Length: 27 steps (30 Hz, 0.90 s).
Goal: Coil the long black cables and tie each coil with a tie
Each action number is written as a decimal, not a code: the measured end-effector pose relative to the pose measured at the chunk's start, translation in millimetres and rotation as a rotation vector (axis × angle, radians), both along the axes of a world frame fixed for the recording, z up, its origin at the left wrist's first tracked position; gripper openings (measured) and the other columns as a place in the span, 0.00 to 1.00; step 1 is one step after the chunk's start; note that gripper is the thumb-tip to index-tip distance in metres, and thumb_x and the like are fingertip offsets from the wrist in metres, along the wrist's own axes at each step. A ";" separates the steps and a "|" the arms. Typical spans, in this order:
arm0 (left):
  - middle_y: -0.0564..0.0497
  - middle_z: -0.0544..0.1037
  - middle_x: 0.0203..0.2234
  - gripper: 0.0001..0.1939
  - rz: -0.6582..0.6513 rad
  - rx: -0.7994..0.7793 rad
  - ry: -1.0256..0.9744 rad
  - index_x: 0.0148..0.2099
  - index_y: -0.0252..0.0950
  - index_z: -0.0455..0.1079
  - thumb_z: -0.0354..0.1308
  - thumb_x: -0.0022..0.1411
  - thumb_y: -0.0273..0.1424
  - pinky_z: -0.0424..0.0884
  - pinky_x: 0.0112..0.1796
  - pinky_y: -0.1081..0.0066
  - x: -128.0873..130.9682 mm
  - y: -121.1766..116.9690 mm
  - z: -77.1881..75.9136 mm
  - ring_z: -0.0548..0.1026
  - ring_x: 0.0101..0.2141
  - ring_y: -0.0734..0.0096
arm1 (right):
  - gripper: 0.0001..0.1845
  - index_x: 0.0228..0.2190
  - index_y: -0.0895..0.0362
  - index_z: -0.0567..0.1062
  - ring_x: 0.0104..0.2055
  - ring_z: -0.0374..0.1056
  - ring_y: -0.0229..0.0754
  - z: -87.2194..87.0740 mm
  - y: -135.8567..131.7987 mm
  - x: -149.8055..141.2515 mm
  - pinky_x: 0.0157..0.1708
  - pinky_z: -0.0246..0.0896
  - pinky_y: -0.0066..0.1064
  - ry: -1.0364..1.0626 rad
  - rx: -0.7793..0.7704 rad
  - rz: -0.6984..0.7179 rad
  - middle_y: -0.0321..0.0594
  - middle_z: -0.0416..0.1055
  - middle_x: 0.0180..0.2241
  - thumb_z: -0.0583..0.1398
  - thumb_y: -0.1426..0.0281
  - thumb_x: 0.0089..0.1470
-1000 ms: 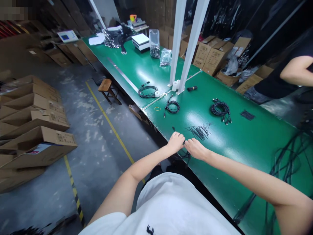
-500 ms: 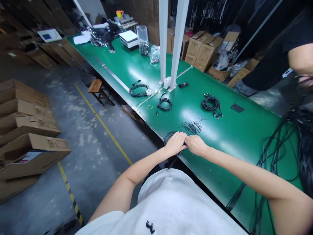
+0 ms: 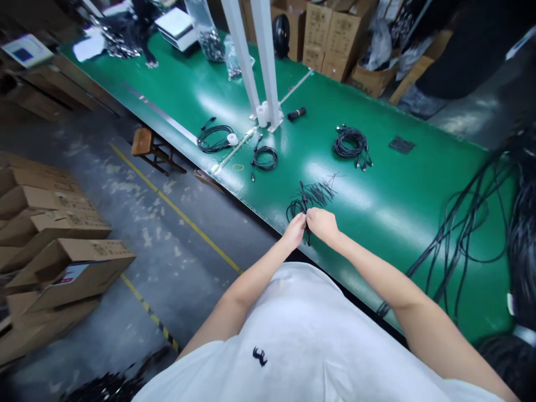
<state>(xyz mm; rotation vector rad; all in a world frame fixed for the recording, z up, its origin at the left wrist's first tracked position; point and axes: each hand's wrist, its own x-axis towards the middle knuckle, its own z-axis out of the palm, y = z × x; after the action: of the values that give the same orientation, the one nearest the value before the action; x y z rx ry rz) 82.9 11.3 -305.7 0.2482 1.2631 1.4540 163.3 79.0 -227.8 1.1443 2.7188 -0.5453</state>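
A black coiled cable [image 3: 295,209] is at the table's near edge, with a plug end pointing away and another hanging toward me. My left hand [image 3: 296,230] is closed on the near side of the coil, thumb and fingers pinched together. Right beside it, my right hand [image 3: 322,224] is closed on the same cable, its fingertips meeting the left ones. Whether a tie is between the fingertips is hidden. Just beyond the hands lies a loose spread of thin black ties [image 3: 321,193].
On the green table [image 3: 368,223] lie a small cable coil [image 3: 265,158], another coil [image 3: 214,138] and a bigger bundle [image 3: 350,143]. White posts [image 3: 268,72] rise behind. Long loose cables [image 3: 450,240] cover the right side. A wooden stool [image 3: 143,142] and cardboard boxes [image 3: 92,262] stand left.
The view has tilted and shifted. My left hand has turned from lying palm down over the cable to a pinch, showing more of the coil and its plug ends. My right hand stays beside it.
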 end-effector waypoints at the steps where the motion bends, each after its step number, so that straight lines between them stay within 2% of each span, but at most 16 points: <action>1: 0.51 0.75 0.34 0.14 0.040 0.000 -0.007 0.37 0.36 0.66 0.60 0.60 0.42 0.66 0.50 0.67 2.1 2.3 0.4 0.75 0.40 0.70 | 0.16 0.33 0.59 0.75 0.40 0.68 0.43 -3.2 -0.9 -1.4 0.33 0.52 0.29 0.130 -0.130 -0.156 0.47 0.74 0.38 0.48 0.70 0.61; 3: 0.50 0.76 0.39 0.12 0.118 0.029 0.009 0.41 0.37 0.66 0.60 0.60 0.39 0.65 0.52 0.68 6.1 5.2 2.8 0.74 0.45 0.71 | 0.11 0.27 0.58 0.73 0.34 0.64 0.38 -9.3 -0.1 -0.8 0.29 0.50 0.27 0.438 -0.509 -0.500 0.41 0.72 0.32 0.53 0.72 0.57; 5: 0.48 0.76 0.45 0.12 0.135 0.113 0.099 0.45 0.37 0.67 0.60 0.61 0.36 0.63 0.55 0.67 8.3 5.7 7.4 0.72 0.50 0.69 | 0.09 0.22 0.57 0.68 0.25 0.55 0.34 -14.1 4.0 4.4 0.23 0.46 0.25 0.640 -0.866 -0.732 0.35 0.63 0.22 0.55 0.73 0.53; 6: 0.46 0.76 0.47 0.13 0.104 0.165 0.169 0.47 0.36 0.68 0.59 0.62 0.36 0.62 0.57 0.66 8.3 5.2 10.4 0.72 0.51 0.68 | 0.10 0.20 0.57 0.66 0.21 0.48 0.32 -15.7 6.6 8.0 0.21 0.42 0.24 0.679 -1.000 -0.790 0.32 0.56 0.18 0.55 0.73 0.52; 8: 0.45 0.75 0.49 0.14 -0.022 0.253 0.305 0.49 0.36 0.69 0.57 0.63 0.36 0.60 0.58 0.64 5.6 4.2 16.9 0.71 0.53 0.66 | 0.12 0.19 0.56 0.61 0.17 0.37 0.31 -17.1 10.8 14.9 0.17 0.37 0.23 0.687 -1.173 -0.821 0.27 0.44 0.14 0.54 0.73 0.52; 10: 0.45 0.75 0.48 0.15 -0.137 0.279 0.365 0.50 0.36 0.68 0.57 0.64 0.37 0.60 0.58 0.64 0.7 4.4 23.2 0.70 0.53 0.67 | 0.16 0.18 0.55 0.55 0.17 0.32 0.29 -16.8 10.4 18.3 0.15 0.35 0.21 0.718 -1.338 -0.846 0.24 0.38 0.14 0.55 0.71 0.53; 12: 0.47 0.75 0.44 0.16 -0.178 0.252 0.328 0.51 0.37 0.67 0.57 0.64 0.38 0.63 0.54 0.66 -5.2 5.9 27.9 0.72 0.48 0.69 | 0.20 0.19 0.54 0.50 0.17 0.31 0.28 -16.5 3.8 15.2 0.15 0.36 0.19 0.763 -1.462 -0.877 0.23 0.38 0.14 0.57 0.70 0.54; 15: 0.54 0.72 0.30 0.14 -0.189 0.150 0.171 0.48 0.36 0.65 0.58 0.63 0.38 0.68 0.39 0.73 -15.2 9.6 30.3 0.71 0.33 0.76 | 0.23 0.21 0.54 0.49 0.16 0.31 0.27 -19.5 -13.6 0.3 0.14 0.36 0.17 0.801 -1.588 -0.934 0.22 0.38 0.15 0.59 0.69 0.56; 17: 0.58 0.65 0.23 0.13 -0.167 0.102 0.068 0.45 0.35 0.64 0.59 0.63 0.38 0.64 0.30 0.77 -25.2 13.4 28.5 0.65 0.25 0.80 | 0.21 0.21 0.54 0.53 0.16 0.32 0.26 -23.5 -25.6 -10.8 0.13 0.35 0.17 0.793 -1.654 -0.969 0.22 0.39 0.15 0.60 0.68 0.56; 20: 0.62 0.55 0.19 0.13 -0.060 0.061 -0.011 0.41 0.33 0.65 0.56 0.66 0.39 0.55 0.21 0.80 -52.9 26.0 22.0 0.54 0.17 0.84 | 0.16 0.22 0.58 0.63 0.16 0.34 0.25 -30.4 -39.7 -17.2 0.14 0.37 0.18 0.803 -1.706 -1.019 0.22 0.42 0.15 0.61 0.66 0.56; 24: 0.64 0.47 0.16 0.16 0.087 -0.048 -0.043 0.35 0.32 0.66 0.53 0.68 0.41 0.44 0.17 0.80 -121.0 65.3 13.0 0.45 0.14 0.85 | 0.16 0.24 0.60 0.69 0.16 0.39 0.24 -44.4 -52.9 2.1 0.16 0.43 0.18 0.919 -1.607 -1.185 0.23 0.47 0.16 0.68 0.63 0.47; 27: 0.64 0.45 0.15 0.17 0.139 -0.068 -0.087 0.35 0.32 0.68 0.50 0.70 0.41 0.43 0.16 0.79 -185.4 109.9 8.3 0.44 0.14 0.84 | 0.18 0.23 0.59 0.69 0.16 0.41 0.24 -60.8 -66.6 28.6 0.16 0.46 0.18 1.017 -1.439 -1.391 0.23 0.48 0.16 0.70 0.62 0.41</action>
<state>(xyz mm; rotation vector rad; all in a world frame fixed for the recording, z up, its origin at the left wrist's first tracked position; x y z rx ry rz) -102.5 121.2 -297.5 0.0524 1.2769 1.5202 191.9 12.5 -288.6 2.0380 0.3809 -2.9244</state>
